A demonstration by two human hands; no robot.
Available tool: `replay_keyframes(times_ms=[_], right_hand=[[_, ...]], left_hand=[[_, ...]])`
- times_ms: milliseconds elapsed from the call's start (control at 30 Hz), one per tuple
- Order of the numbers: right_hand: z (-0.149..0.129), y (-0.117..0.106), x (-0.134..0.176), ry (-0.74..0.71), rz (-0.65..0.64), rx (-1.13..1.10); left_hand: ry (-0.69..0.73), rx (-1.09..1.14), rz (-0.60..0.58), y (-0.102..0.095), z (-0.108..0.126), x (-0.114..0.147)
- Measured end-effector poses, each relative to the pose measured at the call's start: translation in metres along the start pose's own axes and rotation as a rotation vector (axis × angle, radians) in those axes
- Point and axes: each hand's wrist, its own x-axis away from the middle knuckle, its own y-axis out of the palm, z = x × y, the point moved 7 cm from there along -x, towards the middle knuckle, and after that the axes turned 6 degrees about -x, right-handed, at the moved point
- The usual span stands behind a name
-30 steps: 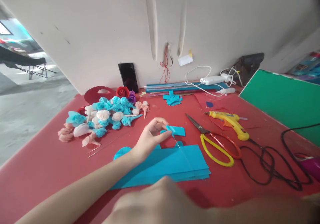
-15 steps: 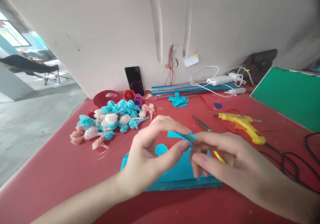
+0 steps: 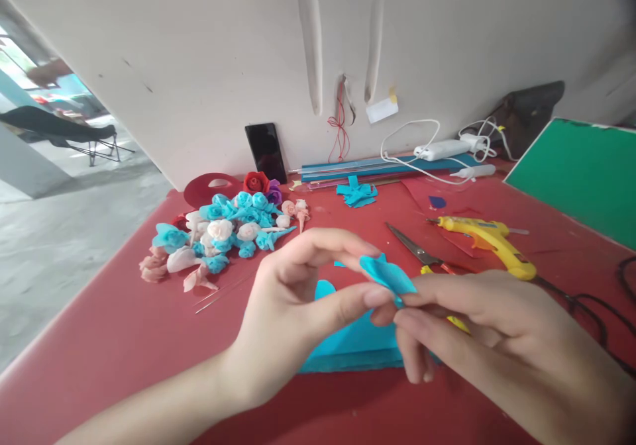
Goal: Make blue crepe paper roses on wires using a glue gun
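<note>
A pale wall (image 3: 199,54) rises behind a red table (image 3: 124,359), with a green board (image 3: 581,180) standing at the right side. Over the near part of the table are the two hands. The left hand (image 3: 293,299) arches, with a wide gap between thumb and forefinger further back, but their tips come almost together on a small piece of blue paper (image 3: 390,275); its other fingers are mostly hidden. The right hand (image 3: 487,326) has thumb and forefinger drawn close at the lower end of the same piece, pinching it, while its remaining fingers curl loosely beneath.

Under the hands lies a stack of larger blue paper (image 3: 348,352), partly covered by them. To the left sits a heap of paper flowers (image 3: 221,230) in blue, white and pink. A yellow glue gun (image 3: 491,243) lies on the right, near the scissors (image 3: 415,243), whose handles are partly behind the right hand. A dark phone (image 3: 265,152) leans against the wall, and some blue strips (image 3: 356,193) lie crossed further back.

The pinched piece is held above the stack, tilted down to the right, curved and folded, its edges a little uneven.
</note>
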Motion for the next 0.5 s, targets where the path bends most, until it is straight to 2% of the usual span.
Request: replay_keyframes(times_ms=[167, 433, 500], right_hand=[[0.010, 0.005, 0.000, 0.092, 0.005, -0.141], [0.016, 0.009, 0.001, 0.119, 0.006, -0.199], [0.016, 0.007, 0.001, 0.103, 0.012, -0.188]], left_hand=[[-0.064, 0.113, -0.014, 0.002, -0.010, -0.001], [-0.056, 0.073, -0.057, 0.005, -0.015, 0.004], [-0.057, 0.024, -0.032, 0.002, -0.016, 0.004]])
